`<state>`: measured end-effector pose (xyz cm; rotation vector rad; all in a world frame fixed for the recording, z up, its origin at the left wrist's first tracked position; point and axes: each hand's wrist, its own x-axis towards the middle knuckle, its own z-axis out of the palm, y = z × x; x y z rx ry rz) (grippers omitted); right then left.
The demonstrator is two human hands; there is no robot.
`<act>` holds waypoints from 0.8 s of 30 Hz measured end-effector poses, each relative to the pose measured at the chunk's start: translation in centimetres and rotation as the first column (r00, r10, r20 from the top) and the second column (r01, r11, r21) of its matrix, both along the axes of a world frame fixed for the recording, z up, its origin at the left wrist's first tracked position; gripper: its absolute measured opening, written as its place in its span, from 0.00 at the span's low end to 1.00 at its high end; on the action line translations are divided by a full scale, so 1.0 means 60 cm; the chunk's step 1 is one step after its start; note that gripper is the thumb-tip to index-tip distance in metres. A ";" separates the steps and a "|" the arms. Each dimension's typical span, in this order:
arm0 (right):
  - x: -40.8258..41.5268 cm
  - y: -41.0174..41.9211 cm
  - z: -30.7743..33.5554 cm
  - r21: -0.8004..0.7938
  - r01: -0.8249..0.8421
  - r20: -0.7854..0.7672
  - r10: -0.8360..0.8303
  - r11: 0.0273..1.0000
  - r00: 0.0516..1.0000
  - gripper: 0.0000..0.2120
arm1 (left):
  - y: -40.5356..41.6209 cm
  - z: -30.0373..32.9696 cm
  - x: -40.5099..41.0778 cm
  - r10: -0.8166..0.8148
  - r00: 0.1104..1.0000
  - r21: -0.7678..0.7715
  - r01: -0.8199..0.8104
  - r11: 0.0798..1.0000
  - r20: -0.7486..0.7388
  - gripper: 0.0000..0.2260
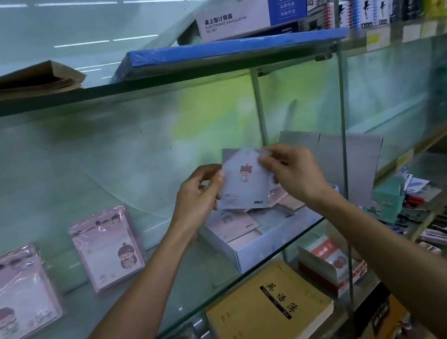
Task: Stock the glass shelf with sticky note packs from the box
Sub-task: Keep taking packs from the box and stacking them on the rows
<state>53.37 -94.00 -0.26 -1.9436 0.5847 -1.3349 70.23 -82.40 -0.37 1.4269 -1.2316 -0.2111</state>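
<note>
Both hands' grips, left (201, 192) and right (294, 170), pinch one sticky note pack (244, 183), apparently face-out.

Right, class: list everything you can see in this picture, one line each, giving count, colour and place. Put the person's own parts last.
standing sticky note packs: two, pink, left on the glass shelf.
held pack: one, pale, above the box.
box: one, white-blue, open, right on the shelf, packs inside.
calculator box: one, white-blue, upper shelf.
blue folder: one, under it.
brown paper stack: one, upper left.
exercise books: one yellow stack, lower shelf.
left hand: grips the pack's left edge.
right hand: grips its top right.
</note>
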 end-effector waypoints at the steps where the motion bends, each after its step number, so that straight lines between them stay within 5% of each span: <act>1: 0.001 0.004 0.003 0.047 -0.035 0.024 0.034 0.998 0.999 0.05 | 0.001 0.002 0.001 -0.002 1.000 -0.012 0.002 1.000 -0.021 0.08; 12: 0.050 0.078 0.007 0.209 -0.321 0.134 0.298 0.924 0.945 0.11 | 0.056 0.010 0.045 0.075 0.971 -0.137 -0.108 0.985 -0.227 0.05; 16: 0.082 0.125 0.013 0.368 -0.507 0.284 0.425 0.780 0.860 0.17 | 0.109 0.020 0.067 -0.101 0.879 -0.216 -0.003 0.976 -0.467 0.04; 20: 0.125 0.176 0.008 0.539 -0.503 0.148 0.512 0.676 0.846 0.15 | 0.165 0.027 0.104 -0.306 0.754 -0.349 0.108 0.931 -0.582 0.07; 24: 0.157 0.235 0.002 0.708 -0.567 0.145 0.700 0.420 0.699 0.14 | 0.219 0.026 0.135 -0.429 0.663 -0.431 0.174 0.885 -0.613 0.05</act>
